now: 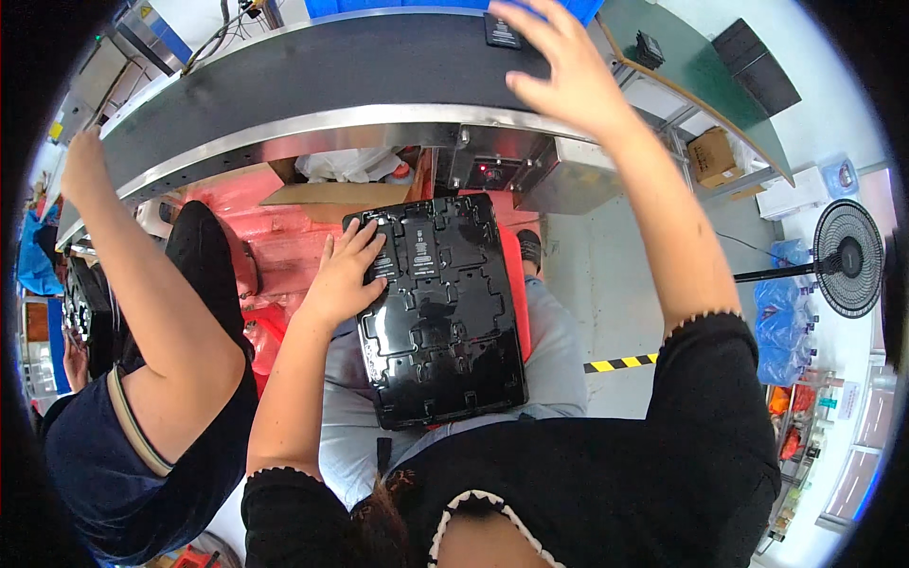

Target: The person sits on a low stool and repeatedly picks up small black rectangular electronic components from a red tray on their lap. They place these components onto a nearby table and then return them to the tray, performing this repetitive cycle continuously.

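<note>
A glossy black moulded plastic tray (445,331) with shaped recesses lies across my lap. My left hand (346,275) rests at its upper left part, fingers spread, touching a flat black printed piece (382,254) that looks like a phone battery. A similar piece (418,248) sits in the recess beside it. My right hand (573,76) is stretched out over the right part of the dark conveyor belt (312,71), its fingers apart. Just left of its fingers another flat black printed piece (502,31) lies on the belt. Nothing shows in the right hand.
A co-worker's arm (151,275) reaches to the belt at left. Below the belt's metal edge is an open cardboard box (331,193) with plastic bags. A green table (691,66) holding black trays (756,66) stands at far right, with a black fan (847,257) nearer.
</note>
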A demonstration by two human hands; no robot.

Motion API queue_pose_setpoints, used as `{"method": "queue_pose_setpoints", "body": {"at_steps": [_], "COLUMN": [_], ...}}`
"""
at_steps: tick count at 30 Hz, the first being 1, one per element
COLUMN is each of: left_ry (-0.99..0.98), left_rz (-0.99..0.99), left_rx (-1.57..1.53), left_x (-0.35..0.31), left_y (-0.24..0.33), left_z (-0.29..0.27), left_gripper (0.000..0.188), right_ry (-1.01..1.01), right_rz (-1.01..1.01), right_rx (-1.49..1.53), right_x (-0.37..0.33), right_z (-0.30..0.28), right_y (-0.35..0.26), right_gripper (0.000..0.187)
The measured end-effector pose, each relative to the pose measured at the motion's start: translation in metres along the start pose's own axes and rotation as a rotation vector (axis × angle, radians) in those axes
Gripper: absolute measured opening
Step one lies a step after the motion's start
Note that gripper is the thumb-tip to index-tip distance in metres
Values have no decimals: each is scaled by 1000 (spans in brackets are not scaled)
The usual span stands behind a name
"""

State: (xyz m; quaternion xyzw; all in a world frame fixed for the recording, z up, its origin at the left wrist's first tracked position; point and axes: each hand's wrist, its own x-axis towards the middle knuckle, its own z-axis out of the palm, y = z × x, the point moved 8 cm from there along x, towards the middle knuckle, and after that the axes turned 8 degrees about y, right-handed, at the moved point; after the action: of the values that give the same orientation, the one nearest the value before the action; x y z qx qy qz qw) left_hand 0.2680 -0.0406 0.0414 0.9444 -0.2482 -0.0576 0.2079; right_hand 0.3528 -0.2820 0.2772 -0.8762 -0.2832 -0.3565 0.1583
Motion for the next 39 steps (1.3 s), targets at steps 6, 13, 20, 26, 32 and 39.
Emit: {"method": "queue_pose_setpoints", "body": {"at_steps": [6,13,20,26,32,39], "left_ry": [72,172,405,552,595,474], "left_rz": [43,190,106,-36,-285,-517], "left_rx": [46,-28,49,55,-25,-378], "left_x": [0,4,3,-28,-102,-148], "left_y": [8,57,57,68,36,8], "left_z": [11,8,17,15,26,74], "left_gripper": [61,54,32,44,65,53], "right_ry": [-715,-259,-18,-411,-328,-286], "right_rz": [422,224,-77,183,316,388], "right_rx": [-111,-352,189,152,-6,31], "right_x": [11,13,-63,-173,-227,-252], "right_z": [92,16,-40,90,108,88], "right_y": [169,123,-73,-83,-80,-108], "right_gripper": [87,67,81,70,47,43]}}
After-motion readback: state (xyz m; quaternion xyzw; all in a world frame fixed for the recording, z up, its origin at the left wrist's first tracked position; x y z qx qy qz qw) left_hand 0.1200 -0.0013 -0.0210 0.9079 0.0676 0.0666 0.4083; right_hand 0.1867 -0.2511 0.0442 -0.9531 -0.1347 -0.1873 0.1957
